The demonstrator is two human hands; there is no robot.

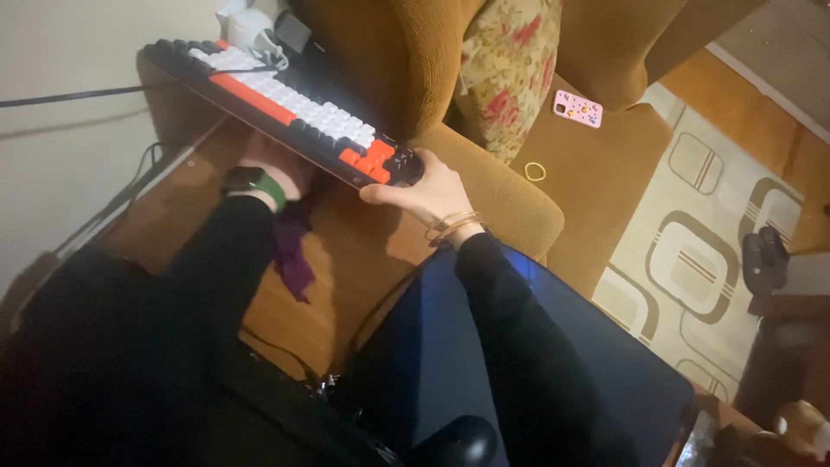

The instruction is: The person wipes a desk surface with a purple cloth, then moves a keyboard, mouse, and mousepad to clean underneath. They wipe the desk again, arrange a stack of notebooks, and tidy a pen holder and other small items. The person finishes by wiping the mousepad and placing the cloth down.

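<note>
Plastic, stiff and probably fairly heavy, the mechanical keyboard (285, 99) is hanging tilted above the wooden tabletop (346, 259); the right hand (424, 192) is gripping its near end, the left hand (272, 164) is propping its underside; both ends look safest to grasp, since keycaps could pop off.

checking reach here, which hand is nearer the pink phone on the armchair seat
Right. The right hand grips the keyboard's near end, closer to the pink phone. The left hand sits under the keyboard, farther away.
</note>
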